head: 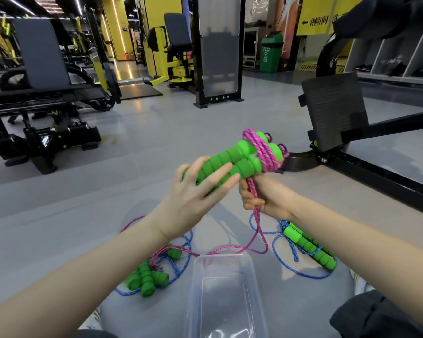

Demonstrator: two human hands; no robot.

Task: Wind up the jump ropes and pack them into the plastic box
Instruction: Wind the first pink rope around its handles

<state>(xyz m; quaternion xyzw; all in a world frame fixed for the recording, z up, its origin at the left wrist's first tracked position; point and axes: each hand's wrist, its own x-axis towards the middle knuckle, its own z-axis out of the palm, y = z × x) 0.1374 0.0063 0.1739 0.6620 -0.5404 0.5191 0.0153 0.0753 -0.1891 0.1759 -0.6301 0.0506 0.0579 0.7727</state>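
My left hand (195, 191) grips two green foam handles (232, 162) held side by side above the floor. Pink rope (261, 152) is coiled in several turns around their far ends. My right hand (261, 198) pinches the loose pink rope just below the handles; the rest (252, 242) trails down to the floor. A clear plastic box (225, 296) stands open in front of me with nothing in it. On the floor lie a blue rope with green handles (310, 250) at the right and more green handles (147, 279) with blue and pink rope at the left.
Grey gym floor all round. A black machine frame with a footplate (335, 111) stands close at the right. Benches and weight machines (42, 76) fill the left and back. A green bin (270, 52) is far off. My dark-clothed knee (376, 315) shows at the lower right.
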